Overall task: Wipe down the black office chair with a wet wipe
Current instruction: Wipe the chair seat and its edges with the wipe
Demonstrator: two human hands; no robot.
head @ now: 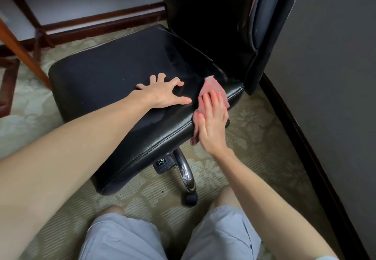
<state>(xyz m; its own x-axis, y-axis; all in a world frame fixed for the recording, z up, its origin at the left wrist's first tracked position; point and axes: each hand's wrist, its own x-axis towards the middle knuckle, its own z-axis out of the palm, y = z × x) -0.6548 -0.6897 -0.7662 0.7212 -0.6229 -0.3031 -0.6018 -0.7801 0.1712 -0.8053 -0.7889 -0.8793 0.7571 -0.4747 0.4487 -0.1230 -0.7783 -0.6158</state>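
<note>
The floor is a pale patterned carpet [254, 158]. A dark wall panel [335, 76] stands at the right, and wooden desk legs [22, 50] stand at the upper left.

The black office chair [114, 72] stands between them, its seat facing the camera and its backrest [207, 25] upright at the far right. A chrome base leg [185, 172] with a black caster [191, 198] shows beneath the near edge of the seat.

The left hand [162, 94] rests palm down on top of the seat cushion, fingers spread wide and holding nothing.

The wet wipe [211, 85], pinkish red, is draped over the right-hand side edge of the seat, close to the rear corner below the backrest. The right hand [211, 123] presses it flat against that edge, fingers straight and held together. The wipe's upper part extends past the fingertips onto the seat top, and its lower corner hangs below the palm.

The two hands lie just beside each other, not touching. The person's knees, in light shorts [126, 239], show at the bottom.
</note>
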